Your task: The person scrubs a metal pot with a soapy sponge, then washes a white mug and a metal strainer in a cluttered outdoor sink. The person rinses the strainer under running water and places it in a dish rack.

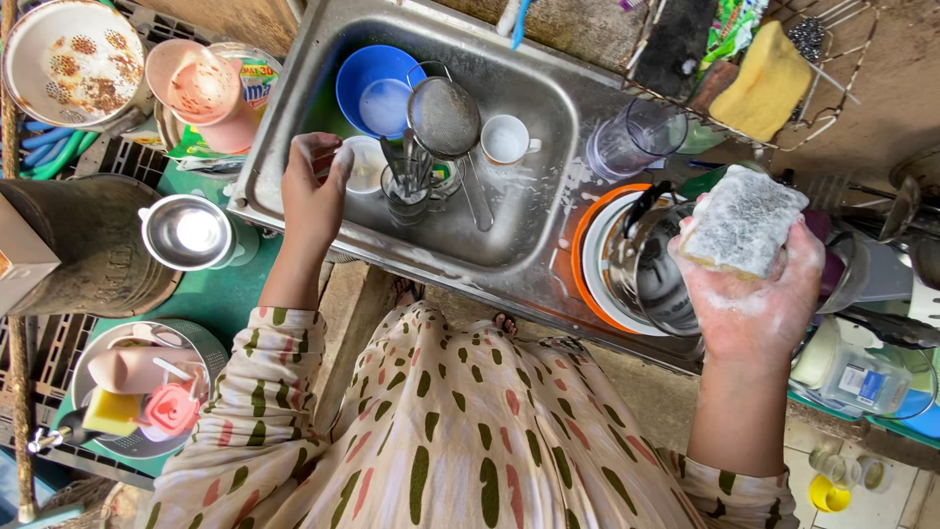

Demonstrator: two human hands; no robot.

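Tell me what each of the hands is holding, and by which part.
The right hand grips a soapy sponge by its lower end. The left hand reaches into the sink at a small white cup; whether it grips it is unclear.

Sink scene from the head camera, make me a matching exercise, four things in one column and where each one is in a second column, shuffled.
Things:
1. soapy sponge
2. blue bowl
3. white cup
4. yellow sponge

Places:
A. in the wire rack behind the sink
B. in the right hand
C. back left of the sink basin
D. in the basin, right of the mesh strainer

Pairs: 1-B, 2-C, 3-D, 4-A
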